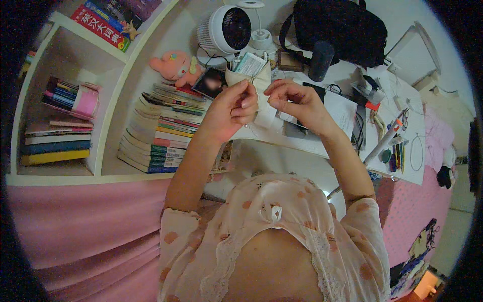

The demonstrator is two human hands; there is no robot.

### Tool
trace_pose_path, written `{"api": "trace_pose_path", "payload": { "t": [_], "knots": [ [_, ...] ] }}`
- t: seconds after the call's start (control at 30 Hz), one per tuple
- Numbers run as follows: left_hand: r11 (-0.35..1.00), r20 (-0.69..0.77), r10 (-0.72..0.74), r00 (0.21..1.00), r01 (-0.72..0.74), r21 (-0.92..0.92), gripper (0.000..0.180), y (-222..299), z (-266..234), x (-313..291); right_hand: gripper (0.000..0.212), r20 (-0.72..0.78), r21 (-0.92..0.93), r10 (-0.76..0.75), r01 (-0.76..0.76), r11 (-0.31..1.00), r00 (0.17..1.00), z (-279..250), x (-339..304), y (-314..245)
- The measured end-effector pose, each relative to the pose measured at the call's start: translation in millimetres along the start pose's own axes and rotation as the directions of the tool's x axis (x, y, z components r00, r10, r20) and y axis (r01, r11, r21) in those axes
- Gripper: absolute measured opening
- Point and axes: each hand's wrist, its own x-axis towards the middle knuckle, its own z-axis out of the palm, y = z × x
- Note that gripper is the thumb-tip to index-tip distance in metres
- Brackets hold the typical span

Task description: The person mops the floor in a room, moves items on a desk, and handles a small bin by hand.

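Note:
My left hand [233, 111] is raised over the front of the white desk, its thumb and fingertips pinched together. Level with it and a short gap to the right, my right hand [301, 104] has its thumb and index finger curled together in a pinch. Anything between either set of fingertips is too small to make out. Just behind the hands stands a cream fabric holder [234, 77], partly covered by my left fingers. A teal-and-white packet [250, 65] sticks up out of it. Something white and sheet-like [265, 111] shows below and between the hands.
Left of my hands stand stacked books [163, 138], a pink plush toy [176, 69] and a photo [210, 83]. A white fan [235, 29], black bag [339, 32] and dark cylinder [321, 60] line the back. Papers [343, 110], cables and pens [398, 156] lie right.

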Motion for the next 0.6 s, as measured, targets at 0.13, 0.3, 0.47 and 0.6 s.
{"api": "trace_pose_path", "payload": {
  "t": [0.13, 0.3, 0.47, 0.6],
  "knots": [
    [0.986, -0.023, -0.043, 0.999, 0.047, 0.158, 0.025, -1, -4, -1, 0.008, 0.026, 0.129, 0.028, -0.031, 0.991, 0.999, 8, -4, -5],
    [0.88, -0.119, 0.017, 0.993, 0.041, 0.474, 0.026, -1, 7, -6, 0.01, -0.022, 0.088, 0.133, -0.131, 0.988, 0.991, 13, -7, -5],
    [0.836, -0.15, 0.097, 0.984, 0.002, 0.549, 0.025, -2, 10, -8, 0.012, -0.007, 0.021, 0.173, -0.172, 0.985, 0.985, 10, -8, 2],
    [0.713, -0.146, 0.179, 0.973, -0.026, 0.701, 0.018, -2, 9, -13, 0.012, -0.003, 0.027, 0.166, -0.166, 0.986, 0.986, 7, -7, 0]
  ]
}}
